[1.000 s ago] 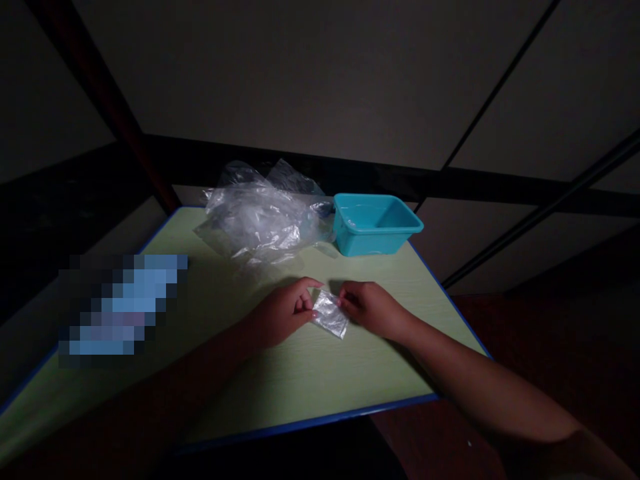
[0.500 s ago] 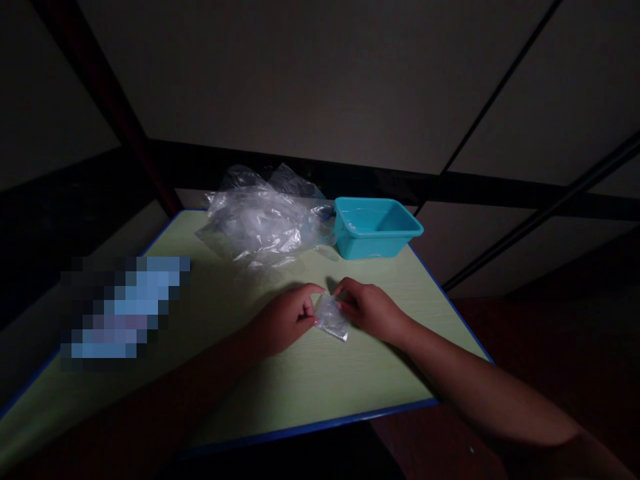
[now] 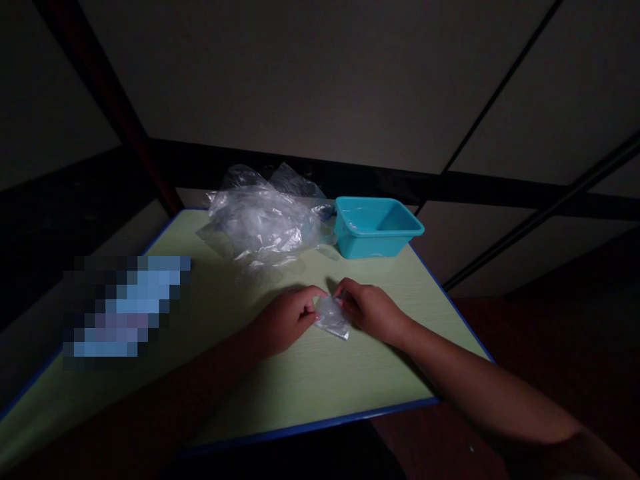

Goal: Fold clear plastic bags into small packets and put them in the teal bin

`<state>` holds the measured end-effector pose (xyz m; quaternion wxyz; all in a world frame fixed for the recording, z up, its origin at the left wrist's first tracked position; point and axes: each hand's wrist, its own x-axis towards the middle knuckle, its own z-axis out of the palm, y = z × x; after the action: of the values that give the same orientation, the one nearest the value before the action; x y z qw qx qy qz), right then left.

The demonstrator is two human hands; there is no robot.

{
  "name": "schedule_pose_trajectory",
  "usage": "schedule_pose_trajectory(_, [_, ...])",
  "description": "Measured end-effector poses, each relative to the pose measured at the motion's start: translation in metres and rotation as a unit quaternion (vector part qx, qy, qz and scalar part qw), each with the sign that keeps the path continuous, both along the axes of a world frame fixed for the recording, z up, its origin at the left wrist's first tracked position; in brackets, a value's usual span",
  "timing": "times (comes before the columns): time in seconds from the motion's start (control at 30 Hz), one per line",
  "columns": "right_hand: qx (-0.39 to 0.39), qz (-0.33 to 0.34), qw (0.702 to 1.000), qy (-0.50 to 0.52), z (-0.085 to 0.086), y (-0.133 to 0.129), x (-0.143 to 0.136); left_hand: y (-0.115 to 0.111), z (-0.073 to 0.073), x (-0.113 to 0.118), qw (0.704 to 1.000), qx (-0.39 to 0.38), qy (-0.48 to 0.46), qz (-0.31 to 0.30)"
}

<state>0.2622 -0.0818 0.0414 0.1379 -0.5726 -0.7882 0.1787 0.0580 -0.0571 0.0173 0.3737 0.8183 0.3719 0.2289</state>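
Observation:
A small folded clear plastic bag (image 3: 334,319) lies nearly flat on the table between my hands. My left hand (image 3: 285,322) is at its left side, thumb on the left edge and index finger reaching to the top corner, with the other fingers curled in. From the right, my right hand (image 3: 373,310) grips the bag's upper right edge with bent fingers and thumb. Part of that edge is hidden under the right fingertips.
Behind my hands, a loose heap of clear plastic bags (image 3: 265,223) sits on the pale green, blue-edged table (image 3: 300,393). An open turquoise bin (image 3: 373,245) stands right of the heap. A pixelated bluish object (image 3: 135,303) is at the left. Dark panels rise behind the table.
The folded bag and my left fingertips have shifted very slightly to the right. My right hand is almost still on the bag's edge.

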Motion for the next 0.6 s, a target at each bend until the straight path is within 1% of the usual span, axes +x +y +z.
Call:
schedule_pose_trajectory(0.13, [-0.002,-0.003,1.0,0.018,-0.0007,0.001,-0.0001,-0.0002,0.0009,0.0004,1.0,0.014,0.008,-0.001])
schedule_pose_trajectory(0.23, [-0.002,-0.005,1.0,0.009,-0.0017,0.0019,0.0002,0.0,0.0006,0.0007,1.0,0.021,0.008,0.001])
schedule_pose_trajectory(0.43, [0.017,0.009,0.999,-0.046,-0.0039,0.0019,0.0011,0.0016,-0.0043,0.0001,1.0,0.007,-0.011,0.004])
schedule_pose_trajectory(0.6, [0.037,0.0,0.994,-0.1,-0.0056,0.0006,-0.0005,0.0021,-0.0053,0.0006,1.0,0.003,-0.01,0.005])
